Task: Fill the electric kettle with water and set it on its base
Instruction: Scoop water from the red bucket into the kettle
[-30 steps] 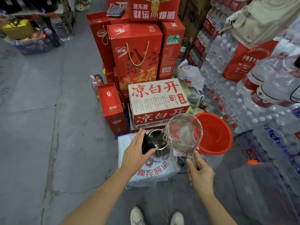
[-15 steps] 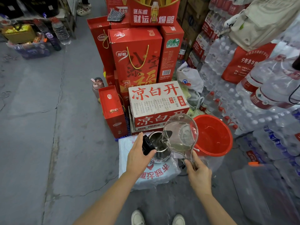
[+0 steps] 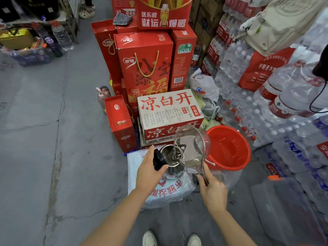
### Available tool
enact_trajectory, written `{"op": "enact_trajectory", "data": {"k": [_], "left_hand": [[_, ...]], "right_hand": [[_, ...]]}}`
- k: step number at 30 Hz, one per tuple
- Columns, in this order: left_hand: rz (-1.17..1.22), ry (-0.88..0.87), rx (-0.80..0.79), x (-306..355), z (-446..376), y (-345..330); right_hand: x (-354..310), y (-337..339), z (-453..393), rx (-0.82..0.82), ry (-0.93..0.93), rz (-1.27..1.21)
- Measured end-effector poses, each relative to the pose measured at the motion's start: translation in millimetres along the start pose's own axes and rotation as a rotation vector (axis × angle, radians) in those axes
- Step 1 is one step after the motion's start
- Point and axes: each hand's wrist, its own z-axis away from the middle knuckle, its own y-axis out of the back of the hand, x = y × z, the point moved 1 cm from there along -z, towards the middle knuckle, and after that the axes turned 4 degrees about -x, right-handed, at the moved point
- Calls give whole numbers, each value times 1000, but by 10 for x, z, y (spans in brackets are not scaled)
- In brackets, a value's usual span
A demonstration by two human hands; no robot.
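A steel electric kettle (image 3: 173, 164) with a black handle stands open on a white printed sack (image 3: 170, 190). My left hand (image 3: 150, 172) grips the kettle's black handle. My right hand (image 3: 212, 189) holds the handle of a clear plastic water ladle (image 3: 192, 144). The ladle is tipped to the left over the kettle's mouth, and a thin stream of water runs from it into the kettle. Some water remains in the ladle's bowl. I cannot see a kettle base.
A red bucket (image 3: 229, 148) with water stands right of the kettle. Behind it are a white carton (image 3: 168, 112) and stacked red gift boxes (image 3: 143, 64). Packs of bottled water (image 3: 266, 112) fill the right side. Bare concrete floor (image 3: 44, 139) lies to the left.
The ladle has tipped further left over the kettle, and its water level has dropped as water pours in. My left hand stays on the kettle handle.
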Motion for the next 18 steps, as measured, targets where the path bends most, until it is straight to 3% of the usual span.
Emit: {"op": "enact_trajectory", "data": {"k": [11, 18], "left_hand": [[-14, 22, -1, 7, 22, -16], [21, 104, 47, -1, 24, -92]], "right_hand": [[-9, 12, -92, 72, 226, 413], [-53, 122, -167, 173, 357, 509]]}}
